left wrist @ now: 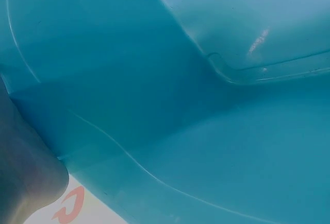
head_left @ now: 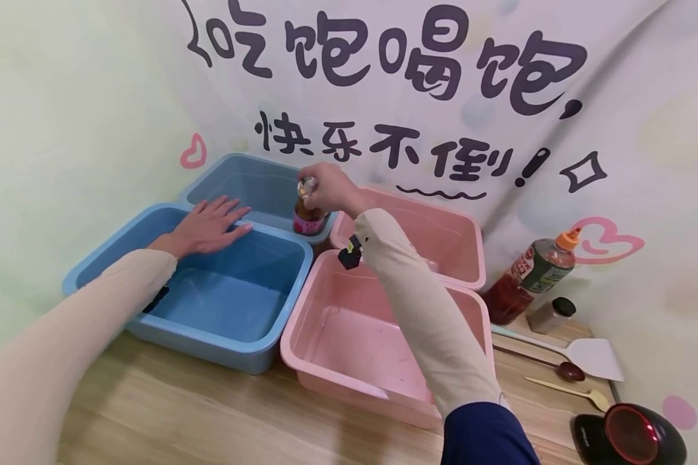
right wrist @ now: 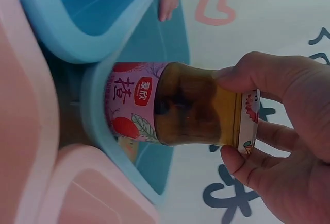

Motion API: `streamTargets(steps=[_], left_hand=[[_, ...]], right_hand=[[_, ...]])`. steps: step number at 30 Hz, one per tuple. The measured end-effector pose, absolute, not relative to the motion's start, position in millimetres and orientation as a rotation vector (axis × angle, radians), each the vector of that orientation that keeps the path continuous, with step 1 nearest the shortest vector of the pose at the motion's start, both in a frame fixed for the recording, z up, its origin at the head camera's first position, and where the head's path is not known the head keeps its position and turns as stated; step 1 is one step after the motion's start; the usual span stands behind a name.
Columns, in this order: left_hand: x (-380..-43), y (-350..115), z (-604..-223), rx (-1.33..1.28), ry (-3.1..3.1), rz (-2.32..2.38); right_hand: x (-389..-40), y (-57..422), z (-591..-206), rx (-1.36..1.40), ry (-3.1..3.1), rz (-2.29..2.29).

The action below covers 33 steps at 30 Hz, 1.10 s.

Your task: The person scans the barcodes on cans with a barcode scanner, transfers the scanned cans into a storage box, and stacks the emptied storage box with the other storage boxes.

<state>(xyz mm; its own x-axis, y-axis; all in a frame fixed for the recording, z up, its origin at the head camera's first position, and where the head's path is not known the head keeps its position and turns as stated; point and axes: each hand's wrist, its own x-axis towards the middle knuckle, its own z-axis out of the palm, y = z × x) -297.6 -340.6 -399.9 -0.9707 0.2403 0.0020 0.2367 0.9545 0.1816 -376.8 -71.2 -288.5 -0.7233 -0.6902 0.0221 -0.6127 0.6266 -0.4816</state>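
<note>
With fingertips and thumb around the lid end, my right hand grips a glass jar. The jar has a pink-purple fruit label, amber contents and a patterned lid. In the head view it is over the right end of the back blue tub, its label end close to the tub's near rim. My left hand lies spread, fingers extended, at the rim between that tub and the front blue tub. The left wrist view looks into blue plastic, with part of the left hand at its edge.
Two pink tubs, a front one and a back one, adjoin the blue ones. At right are a red sauce bottle, a black-capped jar, a white spatula, a dark spoon, a small yellow spoon and a black device.
</note>
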Motion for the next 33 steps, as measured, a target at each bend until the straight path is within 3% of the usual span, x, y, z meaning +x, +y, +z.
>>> streamTargets(steps=[20, 33], left_hand=[[-296.1, -341.5, -398.4, 0.345, 3.096, 0.295], [-296.8, -340.2, -401.9, 0.341, 3.104, 0.284]], right_hand=[[-391.8, -81.4, -361.4, -1.045, 2.68, -0.635], [-399.4, -88.6, -376.8, -1.072, 2.672, -0.492]])
